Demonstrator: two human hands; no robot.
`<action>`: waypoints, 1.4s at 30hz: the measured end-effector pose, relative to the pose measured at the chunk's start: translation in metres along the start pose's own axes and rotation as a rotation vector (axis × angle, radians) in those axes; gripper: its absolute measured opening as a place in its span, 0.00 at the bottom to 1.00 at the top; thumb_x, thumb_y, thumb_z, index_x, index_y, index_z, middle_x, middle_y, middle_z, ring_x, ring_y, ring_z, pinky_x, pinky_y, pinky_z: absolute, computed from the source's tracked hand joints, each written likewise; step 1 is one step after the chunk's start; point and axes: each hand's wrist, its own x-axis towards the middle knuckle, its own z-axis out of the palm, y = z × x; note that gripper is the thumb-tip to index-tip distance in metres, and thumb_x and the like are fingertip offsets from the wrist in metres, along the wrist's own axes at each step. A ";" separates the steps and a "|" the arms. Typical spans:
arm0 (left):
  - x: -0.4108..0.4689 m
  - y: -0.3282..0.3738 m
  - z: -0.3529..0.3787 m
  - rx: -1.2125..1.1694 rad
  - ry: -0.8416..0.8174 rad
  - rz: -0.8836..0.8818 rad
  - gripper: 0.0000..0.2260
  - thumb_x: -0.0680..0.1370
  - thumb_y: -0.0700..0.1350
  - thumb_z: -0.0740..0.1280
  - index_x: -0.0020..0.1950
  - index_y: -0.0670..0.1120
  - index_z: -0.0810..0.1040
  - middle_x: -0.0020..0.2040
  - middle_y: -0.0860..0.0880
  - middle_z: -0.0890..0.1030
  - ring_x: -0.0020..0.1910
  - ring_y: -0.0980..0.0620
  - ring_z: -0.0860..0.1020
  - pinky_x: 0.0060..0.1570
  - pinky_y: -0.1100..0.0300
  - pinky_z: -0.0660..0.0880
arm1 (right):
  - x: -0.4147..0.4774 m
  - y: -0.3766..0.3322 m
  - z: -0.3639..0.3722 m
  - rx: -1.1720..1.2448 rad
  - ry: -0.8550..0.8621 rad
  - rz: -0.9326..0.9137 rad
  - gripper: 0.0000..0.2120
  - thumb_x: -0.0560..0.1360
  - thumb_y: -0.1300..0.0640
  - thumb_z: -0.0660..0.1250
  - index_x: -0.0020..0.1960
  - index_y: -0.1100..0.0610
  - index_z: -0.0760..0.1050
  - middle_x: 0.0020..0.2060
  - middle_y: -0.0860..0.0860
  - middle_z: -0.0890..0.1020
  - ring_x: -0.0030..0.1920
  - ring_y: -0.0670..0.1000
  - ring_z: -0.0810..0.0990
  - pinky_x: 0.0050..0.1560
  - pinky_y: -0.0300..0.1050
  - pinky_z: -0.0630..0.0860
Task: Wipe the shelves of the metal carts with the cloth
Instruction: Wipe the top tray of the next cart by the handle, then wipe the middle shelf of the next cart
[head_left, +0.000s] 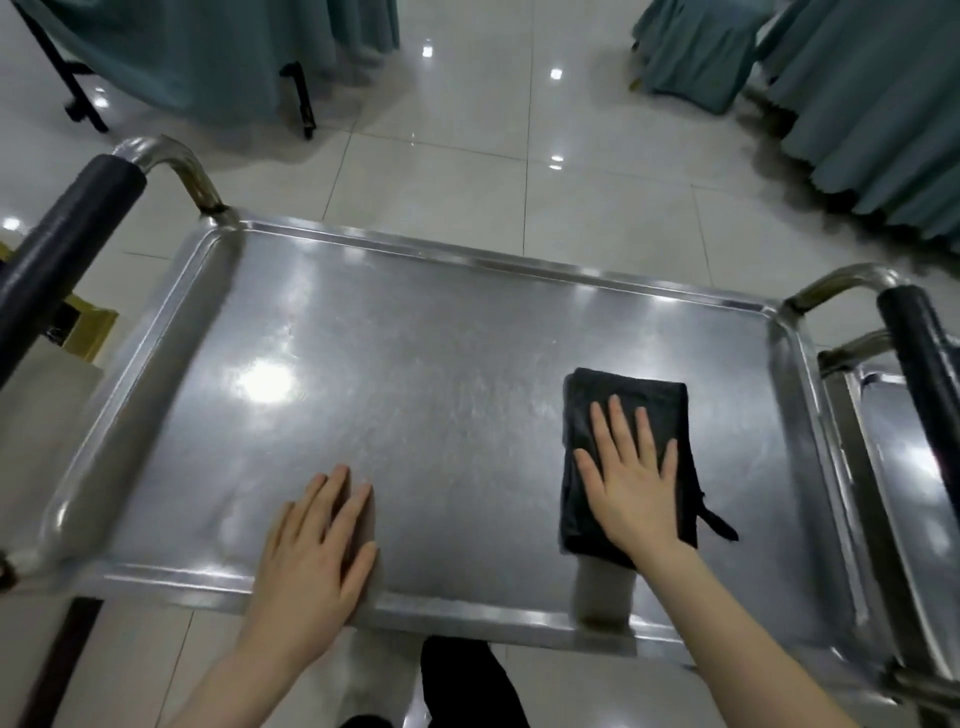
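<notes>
One folded black cloth (628, 457) is pressed flat under the right hand (631, 480), fingers spread wide across it, nothing gripped. A small tag is seen trailing from the cloth just right of that hand. The left hand (317, 545) is laid open, palm down, on the bare top shelf (415, 374) near its front rim, well to the left of the cloth. Two metal carts are counted: one beneath both hands, and a second cart (904, 467) butted up beyond the right hand. Two black-padded handles are seen, a left handle (62, 244) and a right handle (919, 364).
</notes>
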 end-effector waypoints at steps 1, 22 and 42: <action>-0.005 -0.002 -0.001 -0.012 -0.004 0.015 0.29 0.77 0.60 0.49 0.75 0.49 0.67 0.78 0.49 0.60 0.77 0.48 0.58 0.74 0.47 0.58 | -0.011 -0.016 0.004 0.000 0.005 -0.027 0.29 0.79 0.36 0.36 0.78 0.41 0.36 0.78 0.41 0.37 0.77 0.48 0.34 0.74 0.61 0.36; -0.151 -0.170 -0.021 -0.102 0.185 -0.175 0.23 0.76 0.44 0.69 0.71 0.44 0.71 0.74 0.39 0.65 0.70 0.39 0.68 0.67 0.46 0.67 | -0.135 -0.363 0.044 0.032 -0.077 -0.674 0.27 0.82 0.38 0.46 0.79 0.42 0.50 0.79 0.42 0.50 0.79 0.50 0.45 0.76 0.63 0.42; -0.217 -0.105 0.036 -0.142 0.060 -0.035 0.24 0.80 0.48 0.63 0.76 0.48 0.64 0.76 0.46 0.63 0.74 0.46 0.63 0.70 0.49 0.66 | -0.277 -0.184 0.039 0.534 -0.050 -0.218 0.19 0.82 0.56 0.60 0.73 0.52 0.69 0.71 0.47 0.72 0.74 0.48 0.65 0.74 0.53 0.58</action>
